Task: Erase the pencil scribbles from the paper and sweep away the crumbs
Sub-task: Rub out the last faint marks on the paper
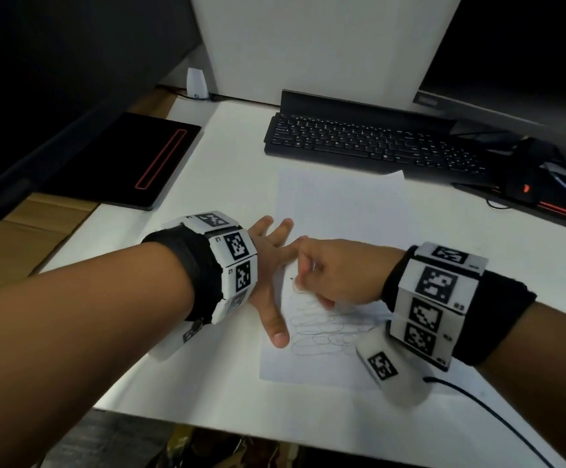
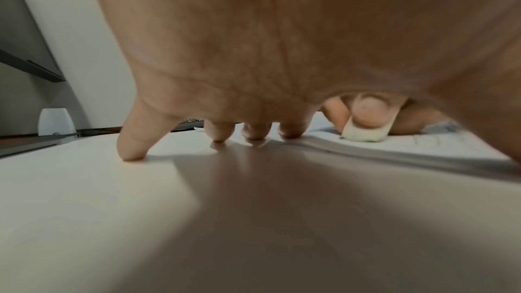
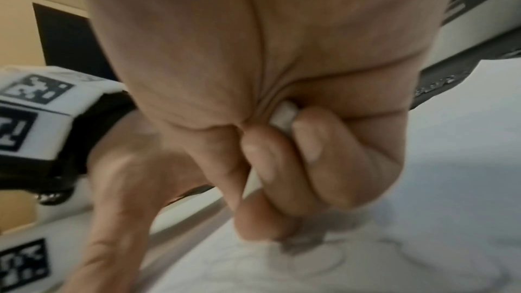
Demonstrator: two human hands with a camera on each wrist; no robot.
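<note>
On one paper (image 1: pixel 339 211) (scribbled), left hand (image 1: pixel 268 261) presses flat; right hand (image 1: pixel 339 271) grips one eraser (image 2: pixel 363 134).

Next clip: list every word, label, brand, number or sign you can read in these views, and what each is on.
"L3": small label on the left wristband, beside a square marker.
Other small labels on both wristbands: too blurred to read.
Square black-and-white markers on the right wristband: patterns, not text.
Keyboard key legends: too small to read.
Logo on the monitor bezel: blurred, unreadable.
Paper: pencil scribbles only, no words.
</note>
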